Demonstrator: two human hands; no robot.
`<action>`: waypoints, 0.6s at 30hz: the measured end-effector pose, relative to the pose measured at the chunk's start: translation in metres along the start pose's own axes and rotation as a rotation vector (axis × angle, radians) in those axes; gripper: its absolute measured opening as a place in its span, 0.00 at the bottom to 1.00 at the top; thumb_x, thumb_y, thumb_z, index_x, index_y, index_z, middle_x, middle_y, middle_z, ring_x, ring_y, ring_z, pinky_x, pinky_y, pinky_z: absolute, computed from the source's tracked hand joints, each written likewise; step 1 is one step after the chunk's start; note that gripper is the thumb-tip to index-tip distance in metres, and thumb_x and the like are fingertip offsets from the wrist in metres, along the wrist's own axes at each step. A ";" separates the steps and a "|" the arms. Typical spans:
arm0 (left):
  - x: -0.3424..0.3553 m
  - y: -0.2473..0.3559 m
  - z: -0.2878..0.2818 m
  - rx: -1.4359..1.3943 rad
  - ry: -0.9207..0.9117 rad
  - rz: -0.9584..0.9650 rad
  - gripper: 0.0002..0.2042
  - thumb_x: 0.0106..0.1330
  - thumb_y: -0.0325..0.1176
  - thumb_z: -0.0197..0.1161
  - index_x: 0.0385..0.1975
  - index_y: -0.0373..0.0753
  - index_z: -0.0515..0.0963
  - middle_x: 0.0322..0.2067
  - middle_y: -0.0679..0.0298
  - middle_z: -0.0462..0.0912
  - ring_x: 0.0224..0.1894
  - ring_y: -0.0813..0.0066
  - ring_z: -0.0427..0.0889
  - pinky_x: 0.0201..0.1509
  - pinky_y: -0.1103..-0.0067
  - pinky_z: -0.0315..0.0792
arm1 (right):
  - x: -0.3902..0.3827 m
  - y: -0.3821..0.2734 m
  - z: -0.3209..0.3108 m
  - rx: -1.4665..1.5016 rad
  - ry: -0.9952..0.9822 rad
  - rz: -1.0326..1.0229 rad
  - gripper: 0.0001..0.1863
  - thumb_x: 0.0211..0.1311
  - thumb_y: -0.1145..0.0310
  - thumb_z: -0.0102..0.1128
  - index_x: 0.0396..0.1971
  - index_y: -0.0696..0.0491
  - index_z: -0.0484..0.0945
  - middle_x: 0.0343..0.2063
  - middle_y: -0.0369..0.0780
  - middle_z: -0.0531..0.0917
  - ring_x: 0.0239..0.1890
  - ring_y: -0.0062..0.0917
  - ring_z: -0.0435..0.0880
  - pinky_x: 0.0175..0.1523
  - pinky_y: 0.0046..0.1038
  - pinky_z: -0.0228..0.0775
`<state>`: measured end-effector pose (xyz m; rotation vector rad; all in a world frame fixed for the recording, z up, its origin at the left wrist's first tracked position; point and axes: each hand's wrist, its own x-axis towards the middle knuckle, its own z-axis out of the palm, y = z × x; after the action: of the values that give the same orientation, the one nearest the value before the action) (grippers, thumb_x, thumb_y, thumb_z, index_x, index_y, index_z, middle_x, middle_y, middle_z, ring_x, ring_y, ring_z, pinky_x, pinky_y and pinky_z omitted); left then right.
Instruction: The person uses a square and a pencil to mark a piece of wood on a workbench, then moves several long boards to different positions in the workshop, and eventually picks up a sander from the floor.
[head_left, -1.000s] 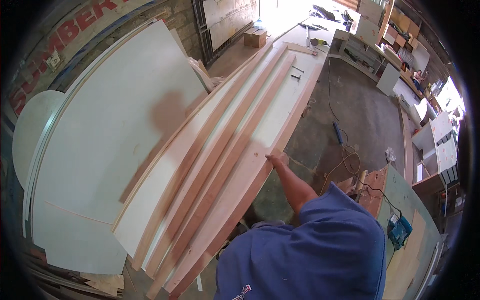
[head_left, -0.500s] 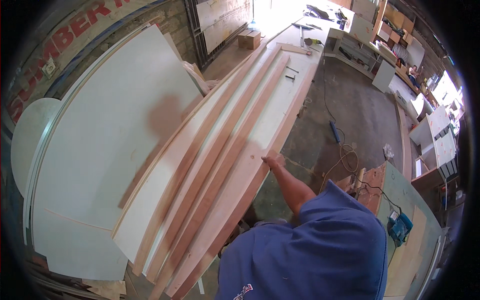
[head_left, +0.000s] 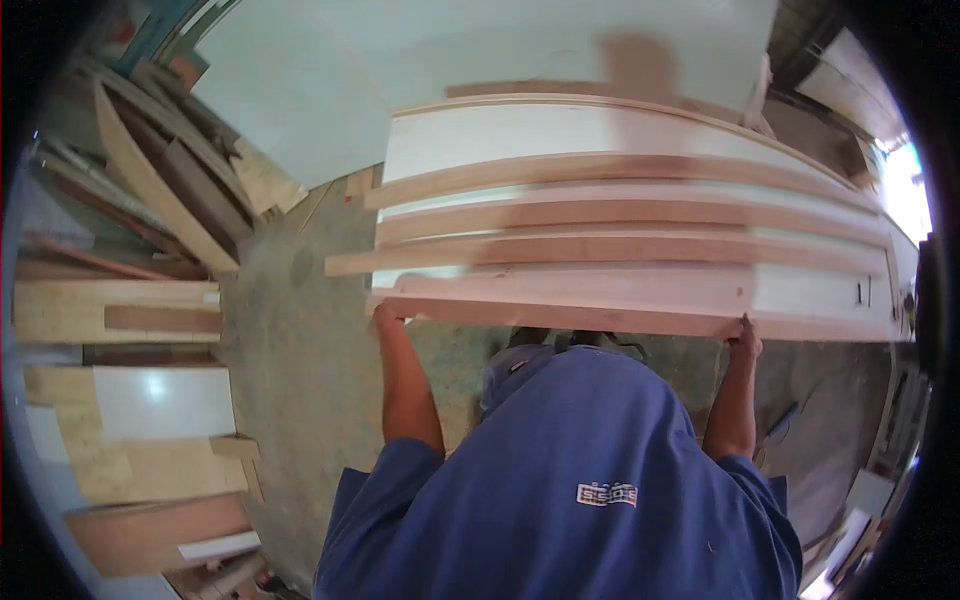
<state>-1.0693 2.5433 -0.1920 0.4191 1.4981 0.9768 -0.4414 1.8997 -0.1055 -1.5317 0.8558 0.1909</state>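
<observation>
A long pinkish-brown wooden board [head_left: 570, 315] lies along the near edge of the white-topped workbench [head_left: 480, 125]. My left hand [head_left: 388, 314] is closed on its left end, the thumb at the top edge. Farther right, my right hand [head_left: 745, 335] grips the same near edge, with the thumb up and the other fingers mostly hidden below. Beyond this board, several narrow wooden strips [head_left: 560, 250] run lengthwise side by side across the white surface. A small hammer [head_left: 858, 293] rests near the right end, beside a thin dark tool.
A large pale sheet [head_left: 480, 50] leans behind the bench. At the left are stacked wooden offcuts [head_left: 175, 170] and board pieces [head_left: 150, 430]. A dark power cord adaptor [head_left: 783, 422] lies on the concrete floor [head_left: 300, 350] at right. My shadow falls across the strips.
My view has swung left, so the bench now runs across it. My left hand has come into sight on the board's left end; my right hand still holds the near edge.
</observation>
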 end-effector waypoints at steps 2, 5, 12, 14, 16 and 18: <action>-0.042 -0.031 0.035 -0.115 0.152 -0.040 0.19 0.64 0.31 0.63 0.51 0.27 0.74 0.46 0.47 0.82 0.41 0.51 0.87 0.39 0.58 0.86 | -0.016 0.005 -0.003 -0.128 0.067 -0.010 0.22 0.56 0.62 0.77 0.43 0.62 0.81 0.38 0.45 0.84 0.29 0.34 0.82 0.27 0.36 0.73; -0.063 -0.030 0.024 -0.065 0.236 -0.040 0.21 0.64 0.31 0.63 0.53 0.24 0.70 0.48 0.46 0.80 0.42 0.48 0.87 0.37 0.54 0.88 | -0.026 0.004 -0.019 -0.227 0.036 -0.011 0.20 0.57 0.62 0.77 0.43 0.58 0.81 0.37 0.44 0.84 0.29 0.34 0.82 0.28 0.36 0.74; -0.089 -0.016 0.040 -0.056 0.193 0.013 0.22 0.65 0.32 0.62 0.56 0.27 0.69 0.51 0.46 0.77 0.48 0.48 0.84 0.46 0.54 0.84 | -0.032 0.007 -0.008 -0.206 0.054 -0.059 0.19 0.57 0.63 0.76 0.41 0.61 0.81 0.35 0.46 0.84 0.28 0.33 0.83 0.27 0.36 0.74; -0.107 -0.012 0.054 -0.026 0.192 -0.011 0.23 0.70 0.38 0.58 0.61 0.33 0.68 0.55 0.46 0.75 0.55 0.46 0.80 0.54 0.48 0.80 | -0.024 0.009 -0.013 -0.166 0.061 -0.069 0.20 0.57 0.63 0.76 0.41 0.62 0.81 0.35 0.47 0.84 0.26 0.34 0.83 0.26 0.37 0.73; -0.121 -0.008 0.061 0.030 0.235 -0.001 0.22 0.71 0.38 0.56 0.61 0.34 0.69 0.55 0.48 0.76 0.55 0.47 0.80 0.55 0.49 0.80 | -0.014 0.006 -0.022 -0.124 0.073 -0.081 0.21 0.57 0.64 0.76 0.41 0.64 0.81 0.34 0.48 0.84 0.25 0.34 0.83 0.25 0.37 0.73; -0.105 -0.007 0.044 -0.015 0.204 0.022 0.24 0.65 0.34 0.60 0.59 0.28 0.68 0.52 0.47 0.77 0.49 0.50 0.83 0.49 0.53 0.83 | -0.015 0.003 -0.018 -0.242 0.023 -0.031 0.26 0.55 0.64 0.77 0.48 0.63 0.78 0.39 0.49 0.83 0.29 0.40 0.84 0.27 0.41 0.74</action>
<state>-1.0053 2.4752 -0.1274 0.3331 1.6712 1.0728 -0.4600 1.8898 -0.0960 -1.7747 0.8496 0.2622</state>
